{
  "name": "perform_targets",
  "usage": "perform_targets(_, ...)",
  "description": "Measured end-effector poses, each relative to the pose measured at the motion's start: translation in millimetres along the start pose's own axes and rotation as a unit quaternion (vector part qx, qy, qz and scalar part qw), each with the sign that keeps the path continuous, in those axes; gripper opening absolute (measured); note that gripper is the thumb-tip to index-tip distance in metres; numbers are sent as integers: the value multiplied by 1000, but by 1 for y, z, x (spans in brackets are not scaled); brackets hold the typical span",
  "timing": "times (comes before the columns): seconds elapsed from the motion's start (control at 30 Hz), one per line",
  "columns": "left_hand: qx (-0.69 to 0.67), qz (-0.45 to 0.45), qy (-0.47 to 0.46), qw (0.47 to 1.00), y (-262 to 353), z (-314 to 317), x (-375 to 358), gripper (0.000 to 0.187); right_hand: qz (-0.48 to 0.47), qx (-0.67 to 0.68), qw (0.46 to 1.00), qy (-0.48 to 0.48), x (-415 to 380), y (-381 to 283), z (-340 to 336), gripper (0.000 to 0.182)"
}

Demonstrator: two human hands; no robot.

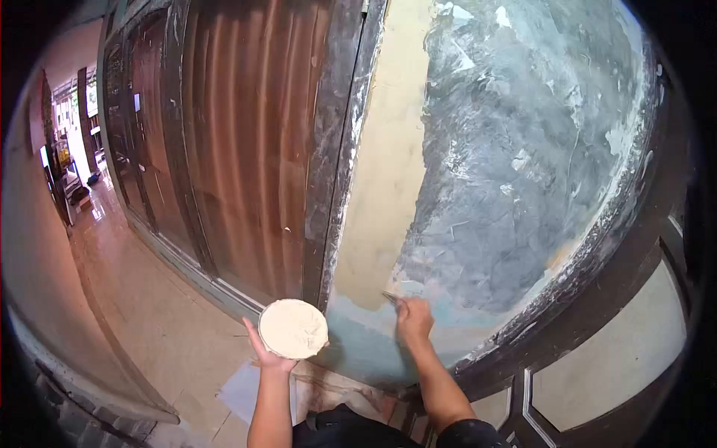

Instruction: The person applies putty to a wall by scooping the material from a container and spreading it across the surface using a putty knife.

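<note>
My left hand [270, 354] holds up a round tub [293, 329] filled with pale cream paste, its fingers spread around and under the tub. The paste surface is uneven on its right side. My right hand [414, 321] is closed around a small putty knife [389, 296], mostly hidden in the fist. Its tip meets the wall at the lower end of a beige coated strip [388, 164]. This strip runs up along the door frame. To its right, the wall [500, 179] is mottled grey-blue with white patches.
A dark-framed door with brown ribbed panels [254, 149] stands left of the strip. Dark wooden panelling [605, 351] curves along the lower right. A white sheet [243, 392] lies on the tiled floor [157, 299]. At far left, a passage leads toward a bright opening [77, 134].
</note>
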State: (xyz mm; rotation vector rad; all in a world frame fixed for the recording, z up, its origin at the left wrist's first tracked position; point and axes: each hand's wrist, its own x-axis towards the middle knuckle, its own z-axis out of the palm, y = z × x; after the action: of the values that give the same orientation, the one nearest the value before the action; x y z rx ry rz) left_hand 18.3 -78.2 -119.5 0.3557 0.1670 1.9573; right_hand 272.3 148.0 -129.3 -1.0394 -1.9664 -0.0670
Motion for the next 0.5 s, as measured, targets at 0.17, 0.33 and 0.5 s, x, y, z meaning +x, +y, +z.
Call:
perform_targets(0.17, 4, 10, 27, 1000, -4, -6, -1, 104, 32, -26, 997, -62, -4, 6, 20, 11)
perform_targets(0.33, 3, 9, 46, 999, -10, -24, 6, 106, 70, -5, 997, 17, 35, -22, -22, 7)
perform_targets(0.5, -9, -12, 10, 1000, -12, 6, 5, 104, -121, 166, 979, -1, 26, -49, -55, 24)
